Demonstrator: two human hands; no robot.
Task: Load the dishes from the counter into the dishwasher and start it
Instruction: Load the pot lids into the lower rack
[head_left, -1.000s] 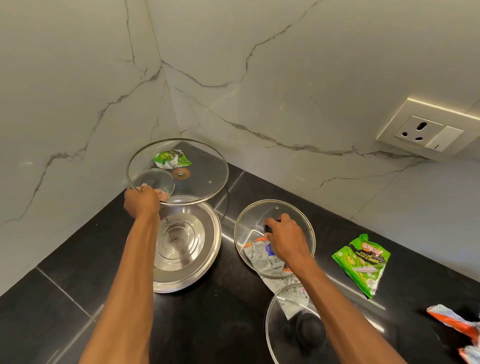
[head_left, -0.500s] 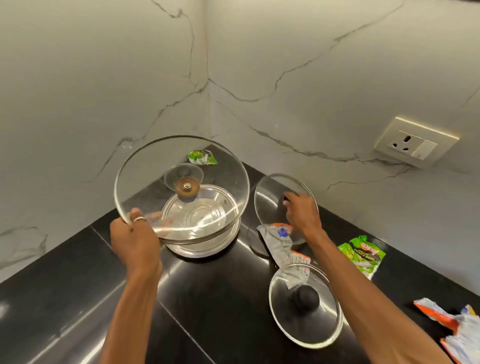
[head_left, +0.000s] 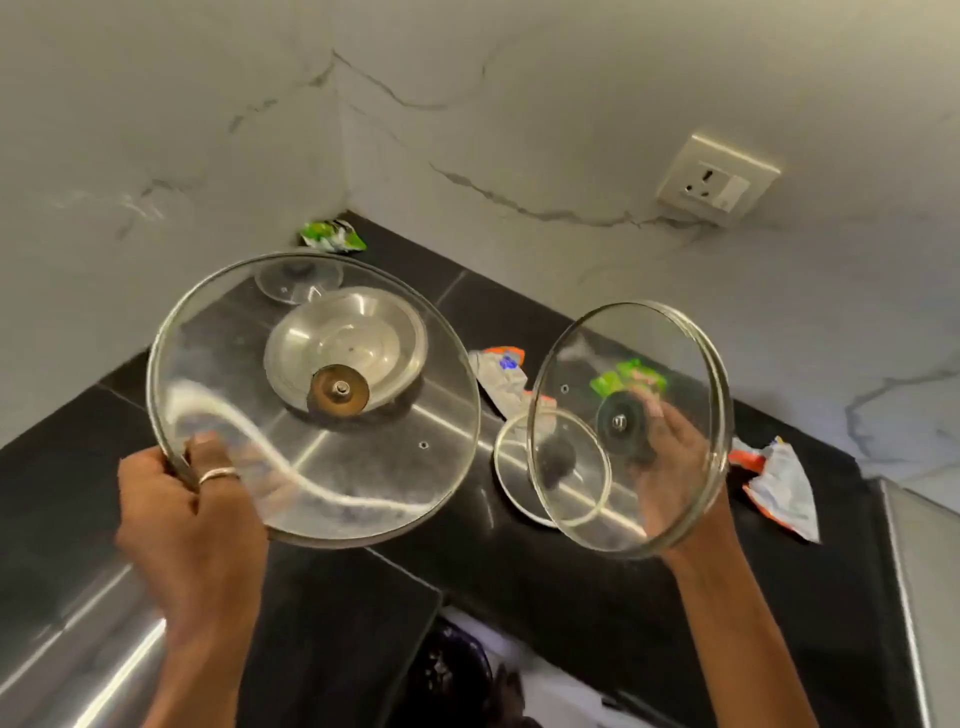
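My left hand (head_left: 195, 512) grips the rim of a large glass lid (head_left: 395, 457), held up over the black counter (head_left: 550, 577) with its underside toward me. A medium glass lid (head_left: 670, 358) is lifted in my right hand (head_left: 667, 465), which holds its knob behind the glass. Lying on the counter are a steel lid (head_left: 387, 325), a small glass lid (head_left: 298, 283) near the corner, and another glass lid with a black knob (head_left: 514, 483).
Crumpled snack wrappers lie on the counter: green (head_left: 332, 236) in the corner, white and orange (head_left: 496, 371) in the middle, another (head_left: 779, 483) at the right. A wall socket (head_left: 717, 182) sits on the marble backsplash. A steel surface (head_left: 919, 597) borders the counter at right.
Both hands lifted their glass lids off the counter and drew them toward me. The view pulled back from the corner.
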